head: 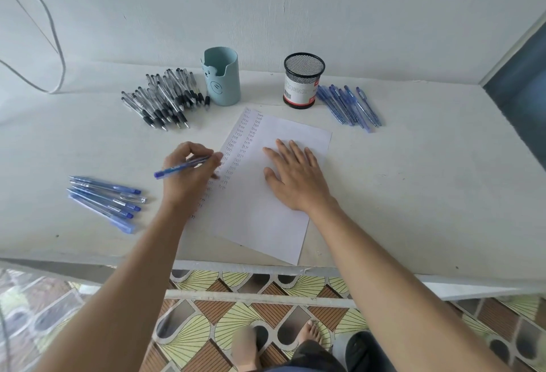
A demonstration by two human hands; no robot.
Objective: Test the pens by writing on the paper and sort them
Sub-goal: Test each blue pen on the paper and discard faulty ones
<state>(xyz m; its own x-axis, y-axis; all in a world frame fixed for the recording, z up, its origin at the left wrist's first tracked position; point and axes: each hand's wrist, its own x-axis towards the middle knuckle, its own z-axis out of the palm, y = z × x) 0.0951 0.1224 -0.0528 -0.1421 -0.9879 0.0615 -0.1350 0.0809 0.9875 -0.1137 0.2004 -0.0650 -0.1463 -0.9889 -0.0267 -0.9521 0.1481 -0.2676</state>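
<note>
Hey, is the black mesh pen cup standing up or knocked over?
Upright. The black mesh pen cup stands on its base on the table, round rim facing up.

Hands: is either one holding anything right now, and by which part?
The left hand pinches a blue pen near its writing end, which the fingers hide. The right hand holds nothing; it lies flat on the paper.

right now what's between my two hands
Just the paper with its written columns, between the left hand and right hand, shown in the head view.
</note>
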